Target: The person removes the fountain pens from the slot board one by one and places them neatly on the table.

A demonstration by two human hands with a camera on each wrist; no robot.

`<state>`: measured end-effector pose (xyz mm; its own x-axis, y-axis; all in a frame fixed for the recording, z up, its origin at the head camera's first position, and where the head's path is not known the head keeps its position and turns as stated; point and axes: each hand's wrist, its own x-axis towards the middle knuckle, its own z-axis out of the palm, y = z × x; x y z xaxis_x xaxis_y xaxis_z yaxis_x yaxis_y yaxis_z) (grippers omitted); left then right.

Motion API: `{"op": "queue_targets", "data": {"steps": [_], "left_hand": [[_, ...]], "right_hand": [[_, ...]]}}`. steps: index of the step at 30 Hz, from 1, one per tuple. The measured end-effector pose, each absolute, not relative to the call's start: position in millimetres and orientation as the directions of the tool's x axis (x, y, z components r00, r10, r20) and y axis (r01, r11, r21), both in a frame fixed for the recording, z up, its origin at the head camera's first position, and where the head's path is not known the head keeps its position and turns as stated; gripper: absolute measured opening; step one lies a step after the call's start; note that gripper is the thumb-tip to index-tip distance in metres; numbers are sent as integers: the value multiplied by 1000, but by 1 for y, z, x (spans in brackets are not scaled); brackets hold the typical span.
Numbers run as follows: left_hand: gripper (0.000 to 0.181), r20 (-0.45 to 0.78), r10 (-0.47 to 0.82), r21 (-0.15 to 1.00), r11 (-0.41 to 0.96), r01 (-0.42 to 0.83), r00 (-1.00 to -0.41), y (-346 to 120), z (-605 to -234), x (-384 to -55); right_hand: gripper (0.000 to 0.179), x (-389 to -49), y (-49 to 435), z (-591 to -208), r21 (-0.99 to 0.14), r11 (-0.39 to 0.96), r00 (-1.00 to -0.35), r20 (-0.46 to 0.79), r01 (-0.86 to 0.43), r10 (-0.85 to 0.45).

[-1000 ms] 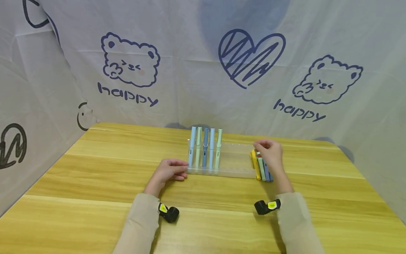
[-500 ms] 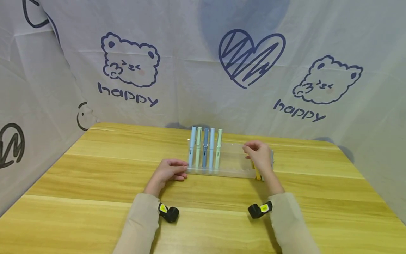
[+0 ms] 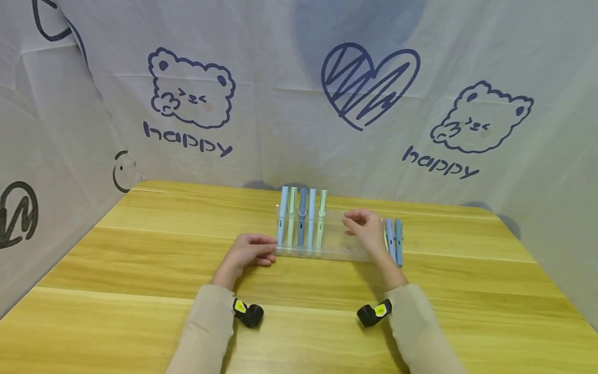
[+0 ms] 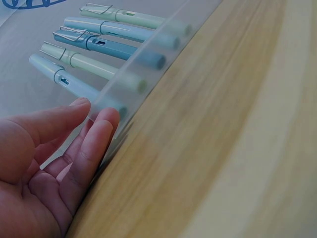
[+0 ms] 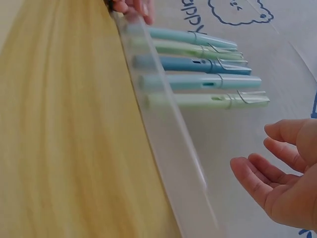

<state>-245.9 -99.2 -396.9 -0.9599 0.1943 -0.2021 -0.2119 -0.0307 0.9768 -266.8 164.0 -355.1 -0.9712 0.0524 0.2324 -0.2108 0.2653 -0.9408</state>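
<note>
Fingers (image 4: 84, 153) of left hand (image 3: 245, 254) pinch left end of clear stand (image 3: 335, 236) on bench (image 3: 303, 317). Right hand (image 3: 369, 231) is empty, loosely bent, thumb apart, over stand's right part. Five pens (image 3: 301, 224) sit side by side in stand's left half; purple pen (image 3: 390, 236) and blue pen (image 3: 398, 241) near its right end.

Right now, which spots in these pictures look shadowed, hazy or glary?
Head view: soft shadow beside the right sleeve on the table; left wrist view: dimmer overall, lower ends of the pens hazy behind the front of the clear rack; right wrist view: pale glint along the rack's front edge, table grain soft.
</note>
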Motion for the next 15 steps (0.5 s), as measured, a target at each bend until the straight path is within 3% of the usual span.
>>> {"op": "queue_targets", "data": {"steps": [10, 15], "left_hand": [[26, -197, 191, 978, -34, -207, -962, -99, -397, -246], [27, -198, 193, 977, -37, -209, -961, -99, -397, -246]], "right_hand": [[23, -265, 149, -366, -968, 157, -981, 193, -195, -32], [26, -263, 145, -367, -967, 173, -981, 172, -185, -86]]}}
